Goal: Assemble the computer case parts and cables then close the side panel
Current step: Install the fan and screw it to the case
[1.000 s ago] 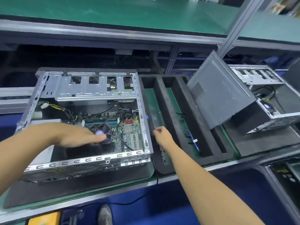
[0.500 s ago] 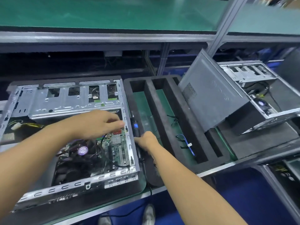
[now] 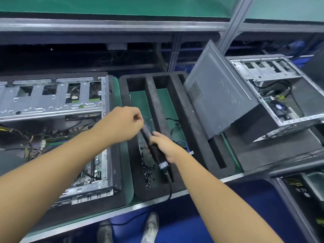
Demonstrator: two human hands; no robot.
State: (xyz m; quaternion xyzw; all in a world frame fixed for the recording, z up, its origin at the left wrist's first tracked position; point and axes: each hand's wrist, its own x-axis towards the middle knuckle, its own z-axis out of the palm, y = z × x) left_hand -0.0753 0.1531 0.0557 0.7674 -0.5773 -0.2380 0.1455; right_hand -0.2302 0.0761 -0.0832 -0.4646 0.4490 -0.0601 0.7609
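Head view: right hand (image 3: 164, 148) grips a slim black corded screwdriver (image 3: 162, 166).

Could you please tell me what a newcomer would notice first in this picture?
Two arms meet over the central foam tray: the right hand grips an electric screwdriver, the left hand pinches its front end. An open computer case lies at the left, and a grey side panel leans against a second case at the right.
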